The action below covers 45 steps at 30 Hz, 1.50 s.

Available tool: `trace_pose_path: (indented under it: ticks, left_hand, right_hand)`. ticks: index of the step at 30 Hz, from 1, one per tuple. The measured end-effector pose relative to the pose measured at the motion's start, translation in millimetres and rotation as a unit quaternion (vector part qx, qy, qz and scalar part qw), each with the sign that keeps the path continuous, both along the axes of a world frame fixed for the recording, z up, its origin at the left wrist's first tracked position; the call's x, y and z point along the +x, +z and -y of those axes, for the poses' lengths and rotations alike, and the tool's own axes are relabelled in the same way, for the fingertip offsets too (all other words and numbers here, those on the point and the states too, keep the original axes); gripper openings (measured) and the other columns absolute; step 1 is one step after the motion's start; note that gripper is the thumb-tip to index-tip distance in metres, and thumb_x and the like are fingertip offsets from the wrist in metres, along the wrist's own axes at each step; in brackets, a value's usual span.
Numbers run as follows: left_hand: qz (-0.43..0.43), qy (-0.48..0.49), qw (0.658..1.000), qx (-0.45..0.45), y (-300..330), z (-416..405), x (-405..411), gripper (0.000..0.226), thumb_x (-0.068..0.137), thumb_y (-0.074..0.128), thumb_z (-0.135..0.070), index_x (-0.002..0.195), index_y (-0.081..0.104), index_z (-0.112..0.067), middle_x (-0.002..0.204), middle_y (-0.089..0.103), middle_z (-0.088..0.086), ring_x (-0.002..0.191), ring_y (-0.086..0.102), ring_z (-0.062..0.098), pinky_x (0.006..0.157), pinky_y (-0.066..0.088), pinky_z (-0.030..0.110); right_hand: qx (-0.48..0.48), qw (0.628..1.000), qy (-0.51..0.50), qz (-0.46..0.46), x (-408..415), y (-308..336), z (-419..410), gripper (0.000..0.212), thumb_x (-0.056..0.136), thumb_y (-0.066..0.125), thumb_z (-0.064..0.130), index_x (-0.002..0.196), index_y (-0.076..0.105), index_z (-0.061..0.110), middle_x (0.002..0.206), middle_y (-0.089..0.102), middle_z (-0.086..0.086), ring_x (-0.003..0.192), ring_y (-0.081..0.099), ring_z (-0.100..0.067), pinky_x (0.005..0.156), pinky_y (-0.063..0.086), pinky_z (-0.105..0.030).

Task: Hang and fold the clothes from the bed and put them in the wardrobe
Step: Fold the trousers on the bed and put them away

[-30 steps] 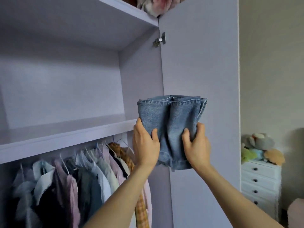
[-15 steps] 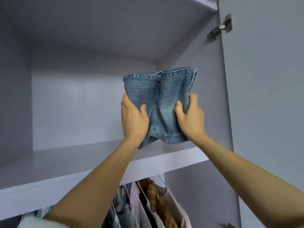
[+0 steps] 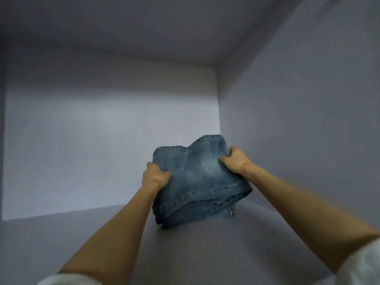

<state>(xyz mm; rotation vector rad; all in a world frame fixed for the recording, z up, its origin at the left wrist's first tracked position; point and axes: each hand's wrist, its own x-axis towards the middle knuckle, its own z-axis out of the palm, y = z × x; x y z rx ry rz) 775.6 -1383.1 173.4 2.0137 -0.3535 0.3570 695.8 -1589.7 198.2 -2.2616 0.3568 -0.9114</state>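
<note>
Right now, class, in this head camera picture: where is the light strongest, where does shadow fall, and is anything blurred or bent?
Head view: the wardrobe's back wall is brightest; the shelf and ceiling lie in shadow; the folded jeans, gripped by the left hand and right hand, look slightly soft; wide-angle distortion bends the wall edges.

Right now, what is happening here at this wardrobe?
A person is setting a folded blue denim garment on the pale lilac wardrobe shelf, near its right side wall. The left hand and the right hand each grip one side of it. Its lower edge seems to touch the shelf.
</note>
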Motion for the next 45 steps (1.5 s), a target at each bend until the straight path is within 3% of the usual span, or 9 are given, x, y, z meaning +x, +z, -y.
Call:
trace_pose_path:
  ticks: [4,7,12,22,25,29,36,40,45]
  left_hand:
    - [0.053,0.091,0.956,0.273,-3,16,26,0.062,0.096,0.046,-0.040,0.146,0.019,-0.016,0.151,0.019,0.012,0.137,0.023,0.034,0.108,0.028,0.049]
    - [0.062,0.005,0.930,0.362,-15,30,37,0.062,0.098,0.032,-0.051,0.151,0.012,-0.024,0.159,0.003,0.006,0.146,0.001,0.028,0.116,0.008,0.048]
    - [-0.049,-0.035,0.855,0.515,-41,50,45,0.065,0.098,0.007,-0.055,0.152,-0.001,-0.019,0.158,-0.013,0.013,0.144,-0.015,0.032,0.117,-0.007,0.049]
    - [0.121,0.050,0.772,0.622,-40,50,2,0.057,0.098,0.003,-0.054,0.150,-0.008,-0.033,0.159,-0.013,0.004,0.143,-0.019,0.034,0.107,-0.013,0.067]
    - [0.175,0.063,0.771,0.608,-20,42,-17,0.060,0.099,0.016,-0.054,0.151,0.001,-0.029,0.160,-0.003,0.006,0.145,-0.011,0.034,0.109,-0.007,0.066]
    - [0.160,-0.015,0.837,0.523,-16,39,-56,0.054,0.097,0.037,-0.046,0.146,0.031,-0.024,0.148,0.033,0.007,0.136,0.029,0.031,0.110,0.021,0.054]
    - [0.281,-0.103,0.921,0.248,-35,39,-174,0.032,0.096,0.043,-0.030,0.119,0.061,-0.016,0.124,0.056,0.008,0.111,0.053,0.030,0.091,0.042,0.037]
    - [0.339,-0.208,0.914,0.081,-84,50,-275,0.029,0.093,0.049,-0.027,0.117,0.063,-0.017,0.123,0.059,0.004,0.113,0.053,0.026,0.095,0.039,0.034]
    - [0.283,-0.363,0.887,0.040,-170,73,-392,0.028,0.093,0.052,-0.022,0.119,0.062,-0.016,0.124,0.059,-0.001,0.116,0.052,0.020,0.098,0.035,0.028]
  right_hand:
    - [-0.219,0.954,-0.155,-0.136,25,6,23,0.049,0.095,0.041,0.023,0.141,0.027,0.021,0.138,0.040,-0.014,0.125,0.040,-0.034,0.102,0.033,-0.048]
    - [-0.343,0.923,-0.025,-0.172,43,-15,9,0.049,0.099,0.029,0.045,0.146,0.021,0.036,0.151,0.029,-0.006,0.136,0.027,-0.031,0.110,0.022,-0.053]
    - [-0.393,0.845,0.087,-0.352,55,-65,-8,0.052,0.095,0.005,0.060,0.146,-0.001,0.048,0.159,-0.001,0.004,0.145,-0.002,-0.034,0.110,0.003,-0.067]
    - [-0.440,0.809,-0.040,-0.389,13,-66,3,0.056,0.098,0.010,0.055,0.147,-0.010,0.039,0.158,-0.012,0.002,0.145,-0.005,-0.032,0.111,0.006,-0.063]
    - [-0.434,0.839,-0.057,-0.322,-20,-49,0,0.054,0.100,0.017,0.048,0.150,0.011,0.028,0.158,0.007,0.000,0.145,0.006,-0.029,0.112,0.010,-0.058]
    - [-0.353,0.917,-0.091,-0.161,-76,-39,-12,0.041,0.099,0.032,0.032,0.135,0.045,0.018,0.142,0.043,-0.008,0.128,0.040,-0.030,0.107,0.030,-0.046]
    - [-0.198,0.969,-0.118,0.085,-201,-94,-40,0.032,0.094,0.042,0.017,0.121,0.059,0.016,0.124,0.061,-0.003,0.112,0.056,-0.025,0.095,0.044,-0.036]
    - [-0.129,0.970,-0.139,0.153,-309,-136,-53,0.028,0.094,0.044,0.010,0.113,0.063,0.013,0.108,0.067,0.001,0.098,0.061,-0.015,0.088,0.045,-0.025]
    - [-0.052,0.970,-0.197,0.132,-461,-207,-66,0.026,0.094,0.043,0.007,0.106,0.061,0.023,0.096,0.066,0.008,0.091,0.063,-0.008,0.076,0.045,-0.009]
